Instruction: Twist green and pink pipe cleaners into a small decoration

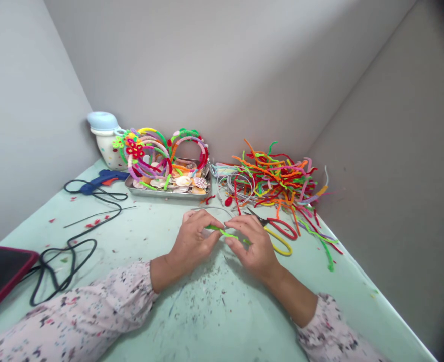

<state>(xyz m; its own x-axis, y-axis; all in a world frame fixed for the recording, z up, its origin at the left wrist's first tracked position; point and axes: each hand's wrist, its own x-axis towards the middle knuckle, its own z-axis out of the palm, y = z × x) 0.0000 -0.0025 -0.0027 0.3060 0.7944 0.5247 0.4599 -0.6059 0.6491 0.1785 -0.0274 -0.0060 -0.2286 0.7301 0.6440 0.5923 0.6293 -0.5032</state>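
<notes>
Above the middle of the table, my left hand [196,237] pinches a short bright green pipe cleaner [229,235] between thumb and fingers. From the other side my right hand [255,245] curls its fingertips and thumb around the same green piece, the fingers closed loosely about it. A thin grey wire hoop [218,208] arcs just behind both hands; its front part is hidden by them. Right behind my right hand lie scissors [282,241] with one red and one yellow handle.
A metal tray [169,193] holds seashells and colourful wrapped hoops. To the right, a heap of pipe cleaners [278,176] lies beside bare wire hoops [240,183]. Further left are a lidded cup [106,146], a blue glue gun [103,180], its black cord [73,246] and a phone [3,276].
</notes>
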